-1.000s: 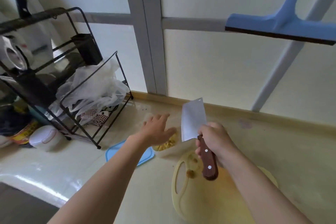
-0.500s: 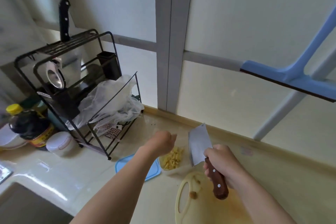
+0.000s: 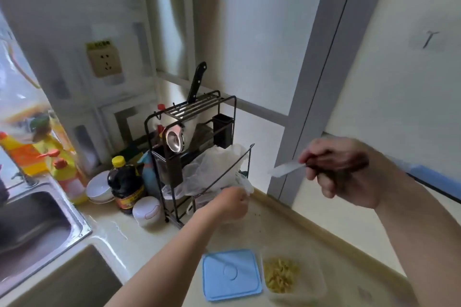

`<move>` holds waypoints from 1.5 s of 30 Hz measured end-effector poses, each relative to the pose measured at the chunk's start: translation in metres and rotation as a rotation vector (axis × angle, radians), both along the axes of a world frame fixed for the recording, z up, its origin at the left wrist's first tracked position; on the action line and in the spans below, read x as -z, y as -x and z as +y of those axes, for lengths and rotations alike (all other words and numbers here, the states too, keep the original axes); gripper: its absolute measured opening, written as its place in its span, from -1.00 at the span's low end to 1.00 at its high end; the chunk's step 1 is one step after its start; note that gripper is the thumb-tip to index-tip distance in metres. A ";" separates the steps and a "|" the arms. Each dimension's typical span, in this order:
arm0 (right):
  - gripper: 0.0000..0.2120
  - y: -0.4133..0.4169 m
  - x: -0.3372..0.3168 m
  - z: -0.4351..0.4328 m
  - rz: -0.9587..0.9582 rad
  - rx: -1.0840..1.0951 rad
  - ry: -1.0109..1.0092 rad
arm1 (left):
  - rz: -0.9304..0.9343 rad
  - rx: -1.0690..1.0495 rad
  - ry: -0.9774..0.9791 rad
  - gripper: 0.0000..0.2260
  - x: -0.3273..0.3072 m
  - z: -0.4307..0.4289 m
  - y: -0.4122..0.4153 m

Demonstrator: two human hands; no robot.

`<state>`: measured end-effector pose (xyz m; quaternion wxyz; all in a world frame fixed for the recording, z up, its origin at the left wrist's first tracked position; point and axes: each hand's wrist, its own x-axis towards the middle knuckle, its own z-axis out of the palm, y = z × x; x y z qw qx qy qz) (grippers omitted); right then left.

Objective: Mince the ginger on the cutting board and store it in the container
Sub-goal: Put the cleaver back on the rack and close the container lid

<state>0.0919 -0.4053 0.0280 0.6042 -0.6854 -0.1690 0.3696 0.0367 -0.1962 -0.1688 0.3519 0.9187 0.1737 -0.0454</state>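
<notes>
A clear plastic container (image 3: 314,281) stands on the counter at the bottom right with yellow minced ginger (image 3: 280,278) inside. Its blue lid (image 3: 230,274) lies flat just left of it. My right hand (image 3: 341,172) grips the brown handle of the cleaver (image 3: 287,169), raised above the counter with the blurred blade pointing left toward the rack. My left hand (image 3: 230,203) is stretched out to the foot of the black rack, fingers curled; whether it holds anything I cannot tell. The cutting board is out of view.
A black wire rack (image 3: 197,147) stands by the wall with a black-handled knife (image 3: 197,82), a plastic bag (image 3: 214,172) and utensils. Beside it are a dark sauce bottle (image 3: 124,182), white bowls (image 3: 98,188) and a small white pot (image 3: 147,210). A steel sink (image 3: 32,224) lies at left.
The view has swung left and up, dropping the cutting board out of sight. My right hand lifted the cleaver toward the rack; my left hand left the container and reached to the rack's base.
</notes>
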 end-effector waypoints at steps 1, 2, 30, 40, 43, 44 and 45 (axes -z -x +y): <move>-0.69 -0.004 -0.013 0.016 -0.027 -0.013 -0.035 | -0.003 -0.002 0.004 -0.77 -0.002 0.003 0.004; -0.65 -0.005 -0.026 0.032 -0.055 -0.018 -0.065 | -0.001 0.000 0.003 -0.76 -0.002 0.006 0.008; -0.68 -0.078 -0.074 0.285 0.250 -0.136 -0.154 | -0.315 -0.148 0.184 -0.73 -0.077 0.078 -0.009; -0.71 -0.102 -0.006 0.302 0.239 -0.152 -0.176 | -0.314 -0.214 0.207 -0.77 -0.064 0.097 -0.006; -0.74 -0.106 0.002 0.299 0.124 -0.202 -0.074 | -0.318 -0.227 0.214 -0.80 -0.061 0.099 -0.005; -0.74 -0.105 0.003 0.298 0.100 -0.218 -0.064 | -0.322 -0.232 0.218 -0.80 -0.061 0.098 -0.004; -0.73 -0.105 0.003 0.296 0.084 -0.226 -0.070 | -0.329 -0.237 0.222 -0.80 -0.062 0.096 -0.004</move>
